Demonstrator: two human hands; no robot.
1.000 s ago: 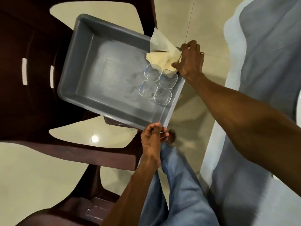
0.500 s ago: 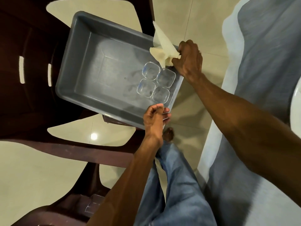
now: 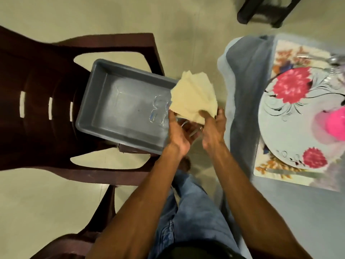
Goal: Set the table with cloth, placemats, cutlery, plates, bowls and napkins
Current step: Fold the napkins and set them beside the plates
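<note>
Napkins, a cream folded paper stack (image 3: pixel 194 98), hung above the grey plastic tub's (image 3: pixel 119 113) near corner, pinched by both the left hand (image 3: pixel 179 131) and right hand (image 3: pixel 212 124). Peeling one sheet off cleanly probably wanted a thumb sliding across the top layer.

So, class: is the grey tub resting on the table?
No: the grey tub sits on the brown chair, apart from the table.
</note>
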